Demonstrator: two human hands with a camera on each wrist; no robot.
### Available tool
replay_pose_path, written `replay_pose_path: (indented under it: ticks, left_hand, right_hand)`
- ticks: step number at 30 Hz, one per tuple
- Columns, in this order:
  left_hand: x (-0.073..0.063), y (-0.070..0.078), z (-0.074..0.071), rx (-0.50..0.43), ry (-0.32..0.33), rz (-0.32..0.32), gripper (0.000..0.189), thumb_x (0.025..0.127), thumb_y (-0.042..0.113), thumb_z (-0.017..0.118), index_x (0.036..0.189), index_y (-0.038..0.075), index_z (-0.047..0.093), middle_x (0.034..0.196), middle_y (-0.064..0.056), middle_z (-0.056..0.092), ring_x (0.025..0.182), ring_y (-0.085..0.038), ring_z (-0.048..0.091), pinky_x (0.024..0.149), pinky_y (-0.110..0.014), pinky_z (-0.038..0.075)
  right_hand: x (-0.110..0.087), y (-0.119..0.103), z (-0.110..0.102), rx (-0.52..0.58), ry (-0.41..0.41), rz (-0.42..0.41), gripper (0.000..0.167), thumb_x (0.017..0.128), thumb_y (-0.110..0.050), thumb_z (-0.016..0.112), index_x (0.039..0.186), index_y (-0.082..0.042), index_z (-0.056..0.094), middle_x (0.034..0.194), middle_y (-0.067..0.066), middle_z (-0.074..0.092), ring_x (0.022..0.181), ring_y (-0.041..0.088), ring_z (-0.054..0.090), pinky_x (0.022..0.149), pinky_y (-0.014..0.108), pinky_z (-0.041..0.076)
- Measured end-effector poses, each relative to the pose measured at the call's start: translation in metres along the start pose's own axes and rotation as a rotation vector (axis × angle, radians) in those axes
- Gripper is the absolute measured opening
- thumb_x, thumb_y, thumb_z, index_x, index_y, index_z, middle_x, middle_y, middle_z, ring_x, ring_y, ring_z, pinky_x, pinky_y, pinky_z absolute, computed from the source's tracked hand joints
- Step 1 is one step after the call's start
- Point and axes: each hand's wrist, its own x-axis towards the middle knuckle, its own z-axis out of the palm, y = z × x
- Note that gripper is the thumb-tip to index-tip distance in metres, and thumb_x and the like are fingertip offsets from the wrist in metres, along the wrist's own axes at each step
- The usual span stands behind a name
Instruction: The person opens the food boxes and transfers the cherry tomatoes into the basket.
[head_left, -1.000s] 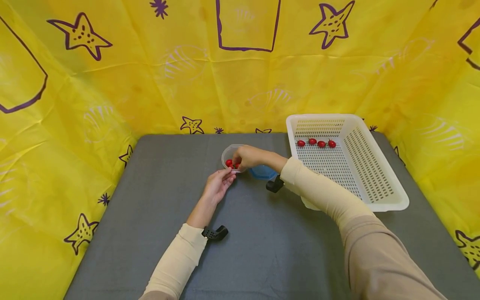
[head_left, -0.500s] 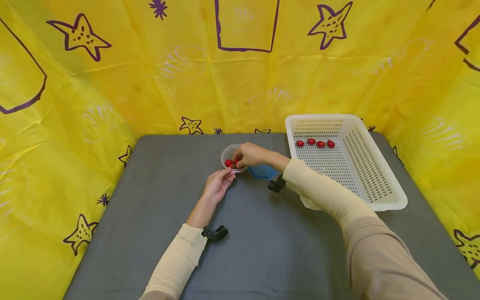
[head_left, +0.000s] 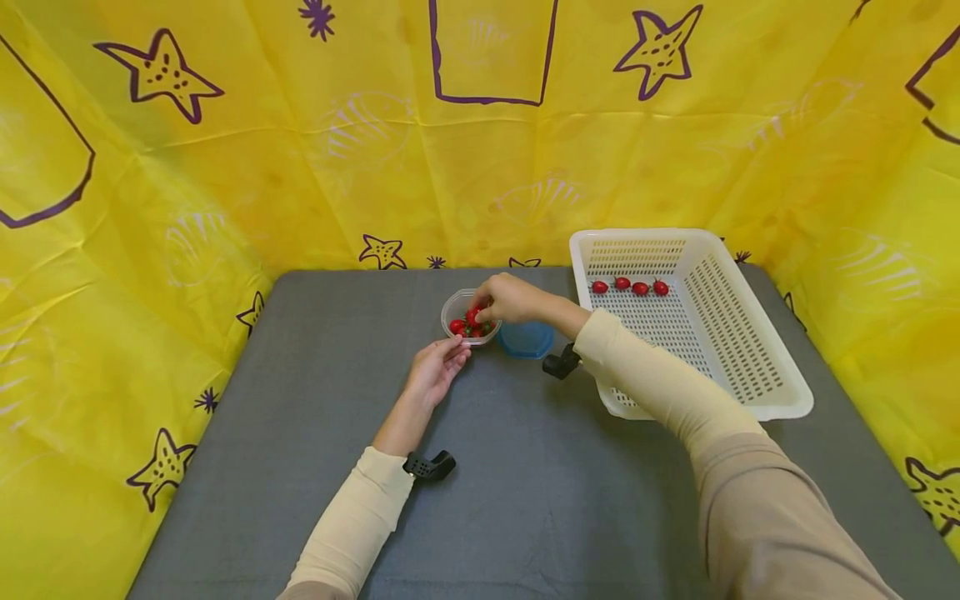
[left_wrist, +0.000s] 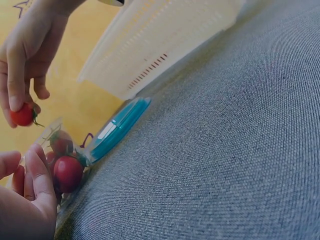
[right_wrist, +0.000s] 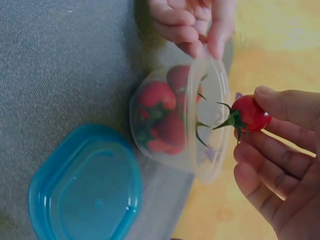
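Currently, the right hand (head_left: 513, 300) pinches a tomato (right_wrist: 250, 114), leaves toward the bowl (right_wrist: 193, 150), just above its opening. The left hand (head_left: 437, 371) pinches the bowl's near rim between thumb and fingers. More tomatoes (right_wrist: 157, 95) lie inside. A blue lid (right_wrist: 92, 185) lies just right of the bowl; farther right, a basket (head_left: 738, 325) holds four tomatoes (head_left: 640, 288) at its far left.

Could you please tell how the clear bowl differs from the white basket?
The clear bowl is small, the white basket much larger. The bowl's walls are smooth and transparent; the basket's are slotted. The left hand pinches the bowl's rim, but neither hand holds the basket. Both contain red tomatoes.
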Motion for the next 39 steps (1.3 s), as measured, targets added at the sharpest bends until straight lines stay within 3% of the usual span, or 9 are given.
replay_pose_path:
  ticks: [26,39]
  left_hand:
    - [0.0,0.001,0.001,0.021,0.006,0.003,0.013,0.096,0.01,0.06,0.084,0.008,0.063,0.07,0.0,0.071,0.062,-0.009,0.066,0.063,-0.017,0.054]
    - [0.0,0.001,0.0,0.018,0.018,-0.004,0.015,0.096,0.011,0.06,0.082,0.008,0.064,0.07,0.0,0.071,0.062,-0.009,0.066,0.063,-0.017,0.054]
  right_hand:
    - [-0.034,0.014,-0.042,0.058,0.106,0.015,0.02,0.091,-0.016,0.068,0.104,-0.001,0.071,0.091,0.011,0.074,0.088,0.024,0.069,0.081,0.038,0.055]
    - [-0.057,0.028,-0.067,0.077,0.23,0.139,0.023,0.091,-0.018,0.069,0.107,-0.002,0.071,0.094,0.012,0.074,0.089,0.025,0.065,0.08,0.039,0.051]
